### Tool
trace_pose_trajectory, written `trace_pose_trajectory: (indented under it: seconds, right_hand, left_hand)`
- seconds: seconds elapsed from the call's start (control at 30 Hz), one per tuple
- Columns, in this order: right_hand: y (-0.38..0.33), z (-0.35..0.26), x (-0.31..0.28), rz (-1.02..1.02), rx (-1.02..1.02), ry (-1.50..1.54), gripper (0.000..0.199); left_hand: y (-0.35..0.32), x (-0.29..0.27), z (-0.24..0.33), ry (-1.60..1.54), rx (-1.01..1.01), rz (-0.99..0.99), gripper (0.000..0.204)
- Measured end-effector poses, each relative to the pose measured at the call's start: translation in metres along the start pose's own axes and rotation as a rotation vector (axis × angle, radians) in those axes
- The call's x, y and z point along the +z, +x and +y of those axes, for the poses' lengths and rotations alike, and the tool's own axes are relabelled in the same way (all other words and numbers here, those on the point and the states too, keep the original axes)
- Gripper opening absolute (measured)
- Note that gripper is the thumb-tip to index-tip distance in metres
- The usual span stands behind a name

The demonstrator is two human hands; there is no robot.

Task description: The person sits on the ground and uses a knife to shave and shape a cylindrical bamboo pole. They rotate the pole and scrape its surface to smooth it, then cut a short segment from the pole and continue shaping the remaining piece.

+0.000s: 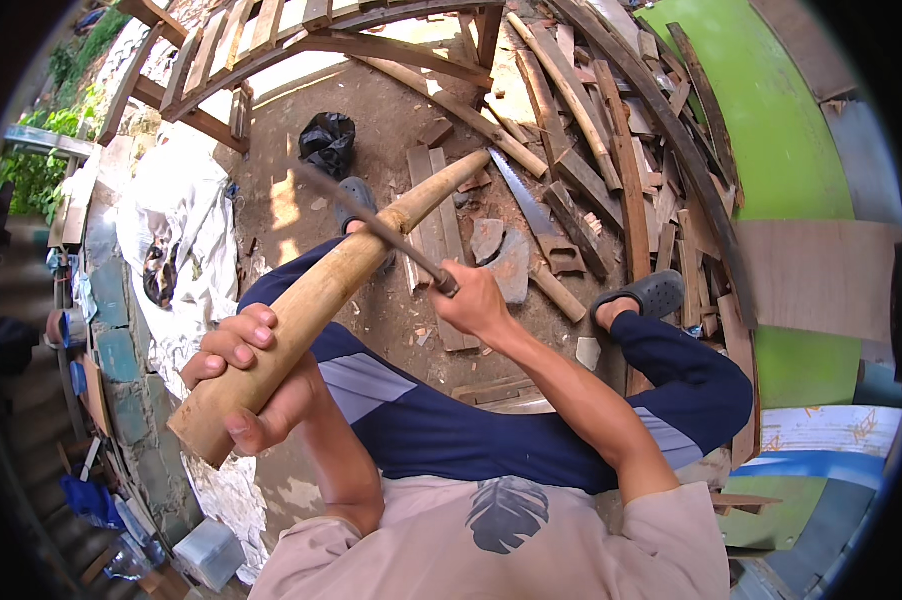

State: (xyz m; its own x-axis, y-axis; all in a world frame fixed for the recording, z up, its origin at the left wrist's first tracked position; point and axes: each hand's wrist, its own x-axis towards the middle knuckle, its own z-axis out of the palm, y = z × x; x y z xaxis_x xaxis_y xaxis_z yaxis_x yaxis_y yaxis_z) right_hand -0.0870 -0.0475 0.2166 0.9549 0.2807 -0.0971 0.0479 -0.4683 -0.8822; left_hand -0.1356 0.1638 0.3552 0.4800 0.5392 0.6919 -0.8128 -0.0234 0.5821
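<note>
My left hand (266, 385) is wrapped round the thick near end of a bamboo pole (321, 285), which slants up and away to the right over my left leg. My right hand (473, 302) grips the handle of a long-bladed knife (406, 246). Its blade is seen nearly edge-on, crosses the pole near a joint, and blurs toward the far tip. Whether the blade touches the bamboo or passes just above it, I cannot tell. Beyond the pole's thin end, a handsaw (531, 210) with a wooden handle lies on the ground.
Wood scraps and poles (626, 160) are heaped at the right, beside a green panel (801, 180). Flat stones (509, 265) and a short bamboo piece (558, 292) lie between my feet. A black plastic bag (328, 142), white cloth (176, 215) and slatted wooden frame (321, 40) are farther left.
</note>
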Motion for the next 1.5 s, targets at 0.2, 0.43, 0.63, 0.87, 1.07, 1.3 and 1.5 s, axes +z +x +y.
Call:
trace_pose_trajectory:
  seconds: [0.2, 0.43, 0.63, 0.87, 1.07, 1.3, 1.5]
  right_hand:
    - [-0.015, -0.006, 0.007, 0.01, 0.078, 0.029, 0.024]
    - [0.004, 0.001, 0.018, 0.03, 0.064, 0.009, 0.022]
    - [-0.016, -0.025, 0.022, 0.066, -0.207, -0.059, 0.02]
    - [-0.006, -0.027, 0.016, -0.009, 0.006, -0.171, 0.022]
    - [0.025, 0.004, -0.004, -0.076, 0.376, -0.111, 0.024]
    - [-0.018, -0.014, 0.011, -0.011, -0.052, -0.096, 0.018]
    - [0.013, 0.022, 0.019, -0.045, 0.3, -0.049, 0.023]
  left_hand:
    - [-0.003, 0.007, -0.001, 0.058, 0.006, 0.185, 0.049]
    - [0.001, 0.019, -0.005, 0.142, -0.059, 0.449, 0.033]
    - [0.0, 0.019, -0.003, 0.143, -0.064, 0.525, 0.025]
    - [0.002, 0.017, -0.003, 0.179, -0.122, 0.606, 0.026]
    - [-0.006, 0.029, 0.001, 0.165, -0.111, 0.582, 0.027]
    - [-0.004, 0.037, -0.001, 0.191, -0.081, 0.573, 0.029]
    - [0.004, 0.037, 0.003, 0.246, -0.117, 0.639, 0.026]
